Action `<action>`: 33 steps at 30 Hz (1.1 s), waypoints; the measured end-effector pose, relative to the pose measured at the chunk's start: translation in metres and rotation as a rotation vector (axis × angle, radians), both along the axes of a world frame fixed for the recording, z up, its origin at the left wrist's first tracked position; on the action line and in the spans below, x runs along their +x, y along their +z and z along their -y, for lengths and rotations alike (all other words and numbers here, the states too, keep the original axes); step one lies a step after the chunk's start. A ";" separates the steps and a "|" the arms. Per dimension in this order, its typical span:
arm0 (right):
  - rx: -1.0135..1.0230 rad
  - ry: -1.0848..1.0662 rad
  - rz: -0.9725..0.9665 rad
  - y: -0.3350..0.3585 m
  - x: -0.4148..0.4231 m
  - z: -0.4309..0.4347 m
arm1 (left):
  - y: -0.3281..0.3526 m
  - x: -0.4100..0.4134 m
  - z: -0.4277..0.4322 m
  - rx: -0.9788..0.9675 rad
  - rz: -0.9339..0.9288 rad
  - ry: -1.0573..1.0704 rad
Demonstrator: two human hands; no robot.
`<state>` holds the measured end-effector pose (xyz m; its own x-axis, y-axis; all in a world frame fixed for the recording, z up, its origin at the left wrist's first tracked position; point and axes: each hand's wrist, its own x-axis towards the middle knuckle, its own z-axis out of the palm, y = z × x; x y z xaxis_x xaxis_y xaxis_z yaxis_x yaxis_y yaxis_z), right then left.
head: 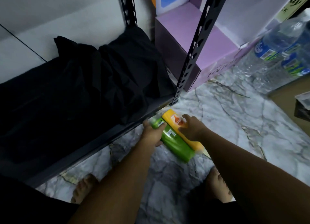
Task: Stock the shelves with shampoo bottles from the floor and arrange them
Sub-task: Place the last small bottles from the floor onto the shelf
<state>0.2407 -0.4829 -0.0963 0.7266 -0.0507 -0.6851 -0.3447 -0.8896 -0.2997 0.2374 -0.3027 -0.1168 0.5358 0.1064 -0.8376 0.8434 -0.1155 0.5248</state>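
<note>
Now pickup: left grip (153,134) wraps green bottle (176,143) on floor (234,123); right grip (191,129) spread open over yellow bottle (171,117). Next I'd close right, lift both to shelf (100,144).

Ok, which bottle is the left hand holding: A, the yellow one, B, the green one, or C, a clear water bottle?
B: the left hand grips the green bottle on the floor; the right hand is over the yellow bottle.

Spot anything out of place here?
Yes: a crumpled black cloth covers the low shelf, likely in the way of stocking. The green bottle and yellow bottle lie flat on the floor.
</note>
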 end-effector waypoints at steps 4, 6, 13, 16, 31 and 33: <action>0.057 -0.133 -0.142 -0.008 -0.024 -0.011 | -0.007 -0.019 0.001 0.119 0.061 -0.136; 0.112 -0.235 -0.127 -0.012 -0.035 -0.019 | -0.010 -0.032 -0.001 0.196 0.139 -0.213; 0.093 -0.146 -0.077 0.004 -0.043 -0.045 | 0.004 -0.059 -0.029 0.234 0.222 -0.132; 0.161 -0.166 0.028 0.027 -0.046 -0.061 | 0.033 -0.060 -0.047 0.244 0.263 -0.143; 0.410 -0.051 0.304 0.126 -0.150 -0.161 | 0.159 -0.164 -0.149 0.618 0.462 -0.338; 0.389 -0.059 0.328 0.132 -0.163 -0.173 | 0.166 -0.177 -0.159 0.635 0.418 -0.272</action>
<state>0.0774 -0.3094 0.0362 0.9104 0.1152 -0.3975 -0.2231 -0.6724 -0.7058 0.0605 -0.1436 0.0490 0.8672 0.3157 -0.3851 0.4910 -0.6706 0.5560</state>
